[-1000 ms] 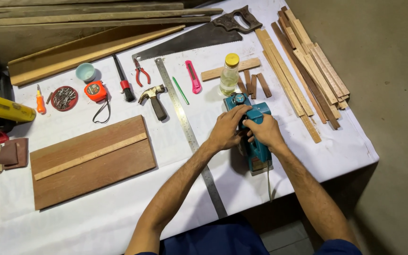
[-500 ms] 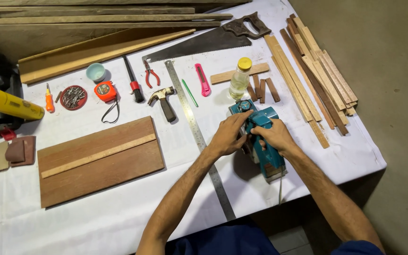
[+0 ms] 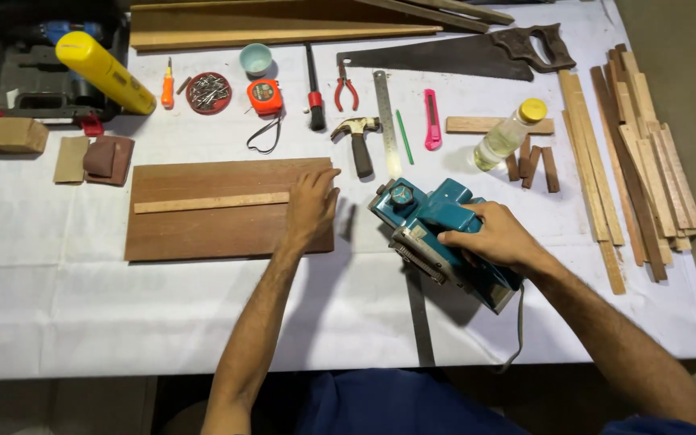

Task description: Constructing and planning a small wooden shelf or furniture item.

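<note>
Two hands are at work on separate things. The right hand (image 3: 497, 235) has its grip clenched around the handle of a teal electric hand planer with a black round knob (image 3: 437, 234), which sits tilted near the front middle of the white cloth-covered surface (image 3: 82, 306), its grey cord trailing off the near edge. The left hand (image 3: 312, 205) lies flat, grip released, fingers spread on the right end of a wide reddish-brown wooden board (image 3: 219, 211). A thin pale wooden strip (image 3: 211, 202) lies lengthwise on the board, just beside the fingertips.

As a judgement, the work looks to be at an early stage: the planer is apart from the board, no shavings show on the cloth, and the board's face looks even and matt.

A long steel ruler (image 3: 386, 121) runs from the tool row toward the planer and passes under it. Behind lie a small claw hammer with a dark handle (image 3: 358, 138), an orange tape measure (image 3: 265, 97) and a dark, dull-bladed handsaw (image 3: 461, 55). To the right, a loose bundle of slim pale and brown wooden slats (image 3: 646, 161) lies well apart from the board, and a clear plastic bottle with a yellow cap (image 3: 509, 133) rests on its side.
</note>
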